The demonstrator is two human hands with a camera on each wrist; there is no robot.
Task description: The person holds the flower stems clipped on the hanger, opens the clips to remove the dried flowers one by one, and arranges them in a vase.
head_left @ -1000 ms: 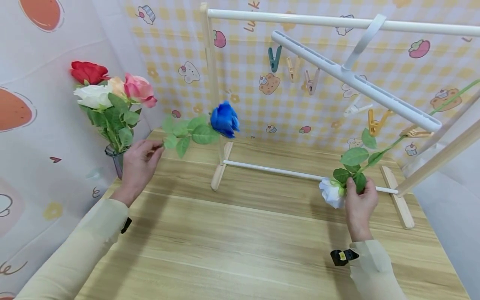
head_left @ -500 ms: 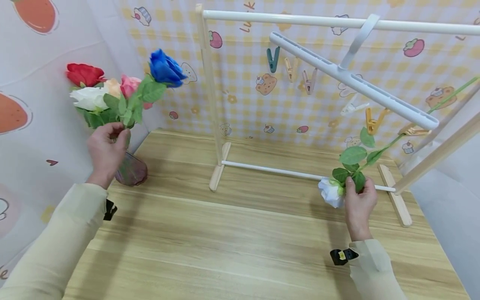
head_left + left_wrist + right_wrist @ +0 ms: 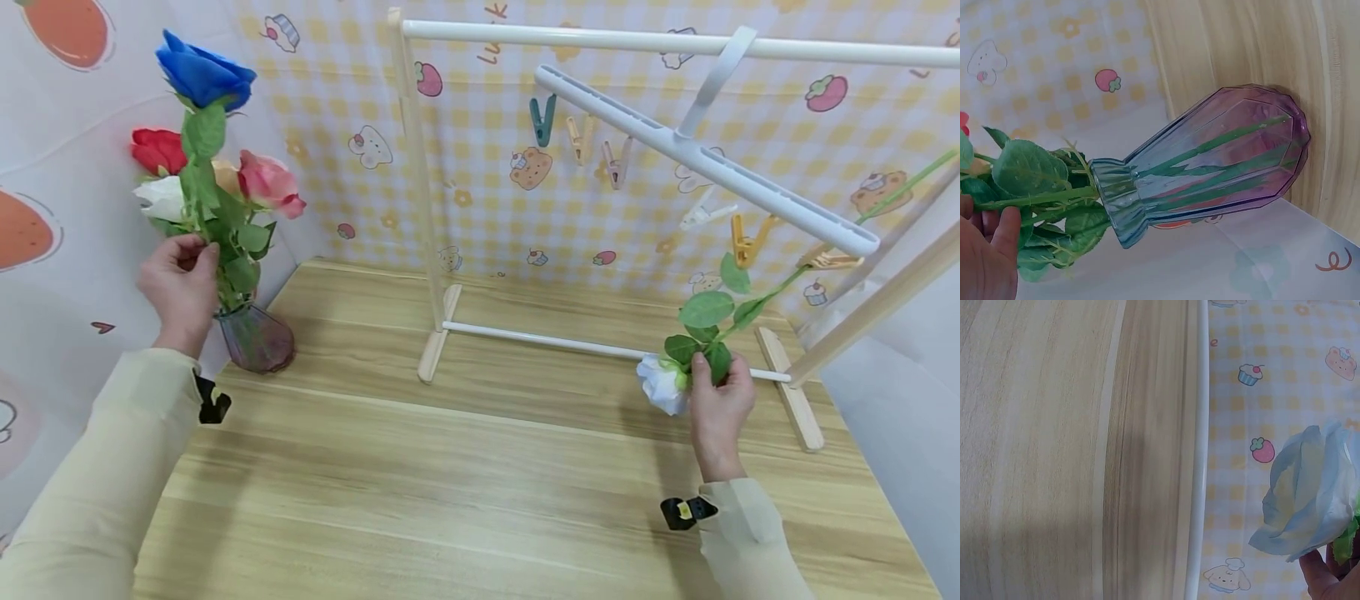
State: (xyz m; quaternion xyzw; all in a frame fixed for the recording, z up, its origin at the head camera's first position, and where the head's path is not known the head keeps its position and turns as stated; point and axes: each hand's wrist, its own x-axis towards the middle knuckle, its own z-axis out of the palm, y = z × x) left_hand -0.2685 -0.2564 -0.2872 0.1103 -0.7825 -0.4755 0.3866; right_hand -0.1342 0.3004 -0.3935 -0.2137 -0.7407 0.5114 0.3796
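Observation:
My left hand (image 3: 180, 287) pinches the stem of a blue artificial rose (image 3: 204, 75), its bloom upright above the other flowers. In the left wrist view that green stem (image 3: 1054, 197) reaches the mouth of a ribbed glass vase (image 3: 1210, 150), blue at the neck and purple at the base. Red, white, peach and pink roses (image 3: 270, 183) stand in the vase. At the right, my right hand (image 3: 722, 408) grips a pale blue-white rose (image 3: 663, 385) just below its bloom. The bloom points down-left, and its stem runs up-right to a clothespin (image 3: 831, 261) on the hanger.
A rack with a white top rail (image 3: 570, 37) and wooden legs stands on the wooden table (image 3: 465, 492). From the rail hangs a tilted light-blue hanger (image 3: 622, 121) with several clothespins, including a green one (image 3: 542, 121) and a yellow one (image 3: 750, 240). A patterned cloth hangs behind.
My left hand has carried the blue rose leftward from beside the rack to the vase, turning it from sideways to upright. My right hand and the pale rose have stayed put.

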